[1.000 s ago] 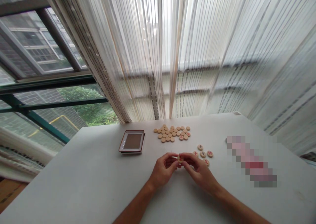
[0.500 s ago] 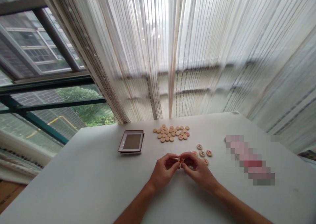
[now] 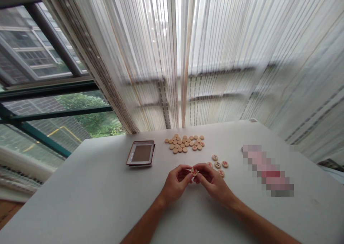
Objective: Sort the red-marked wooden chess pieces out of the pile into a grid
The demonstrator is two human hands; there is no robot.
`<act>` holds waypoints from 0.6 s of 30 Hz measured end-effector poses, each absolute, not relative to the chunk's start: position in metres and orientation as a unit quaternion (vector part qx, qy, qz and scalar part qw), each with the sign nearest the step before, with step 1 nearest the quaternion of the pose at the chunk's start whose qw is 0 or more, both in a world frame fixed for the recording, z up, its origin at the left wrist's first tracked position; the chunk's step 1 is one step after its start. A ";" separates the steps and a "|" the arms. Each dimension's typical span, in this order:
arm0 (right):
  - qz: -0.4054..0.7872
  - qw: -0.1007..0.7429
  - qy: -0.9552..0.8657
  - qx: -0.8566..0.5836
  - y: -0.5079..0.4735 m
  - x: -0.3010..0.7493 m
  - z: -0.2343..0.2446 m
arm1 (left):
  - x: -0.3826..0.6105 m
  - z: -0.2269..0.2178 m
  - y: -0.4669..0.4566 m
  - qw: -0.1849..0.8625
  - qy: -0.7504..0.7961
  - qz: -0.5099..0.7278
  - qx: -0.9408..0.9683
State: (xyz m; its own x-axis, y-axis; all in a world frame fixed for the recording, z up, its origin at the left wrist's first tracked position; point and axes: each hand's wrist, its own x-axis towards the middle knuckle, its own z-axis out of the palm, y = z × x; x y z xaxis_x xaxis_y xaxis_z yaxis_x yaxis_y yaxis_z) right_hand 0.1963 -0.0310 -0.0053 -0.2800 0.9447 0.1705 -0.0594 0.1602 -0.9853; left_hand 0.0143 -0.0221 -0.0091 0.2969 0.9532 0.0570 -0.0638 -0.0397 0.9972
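Note:
My left hand (image 3: 176, 183) and my right hand (image 3: 212, 182) meet over the middle of the white table (image 3: 80, 201). Between their pinched fingertips they hold one small round wooden game piece (image 3: 194, 172) with a red mark. Just right of my right hand lie a few more round pieces (image 3: 218, 164) with marks facing up. Farther back, a cluster of several plain tan round pieces (image 3: 185, 144) lies flat on the table.
A shallow brown-rimmed box (image 3: 141, 153) sits left of the cluster. A blurred pink object (image 3: 267, 170) lies on the right of the table. Striped sheer curtains (image 3: 204, 57) hang behind the far edge, and a window (image 3: 40, 75) shows at the left.
Both hands keep the piece pinched between them. The whole view has shifted slightly, so everything sits a little to the left and higher in the picture.

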 end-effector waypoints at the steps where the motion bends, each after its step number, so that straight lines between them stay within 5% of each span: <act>1: 0.533 0.472 -0.596 -0.370 -0.031 0.196 -0.004 | 0.014 -0.009 -0.022 0.578 0.390 0.447 0.561; 18: 0.517 0.464 -0.614 -0.375 -0.032 0.197 -0.002 | 0.013 -0.005 -0.021 0.624 0.363 0.443 0.531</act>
State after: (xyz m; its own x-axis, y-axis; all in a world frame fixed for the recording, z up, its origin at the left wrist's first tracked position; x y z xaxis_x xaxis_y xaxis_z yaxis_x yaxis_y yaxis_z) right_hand 0.1968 -0.0319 -0.0016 -0.2883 0.9400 0.1826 -0.0192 0.1850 -0.9826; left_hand 0.0134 -0.0213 -0.0048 0.3428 0.9393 0.0169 -0.1678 0.0435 0.9849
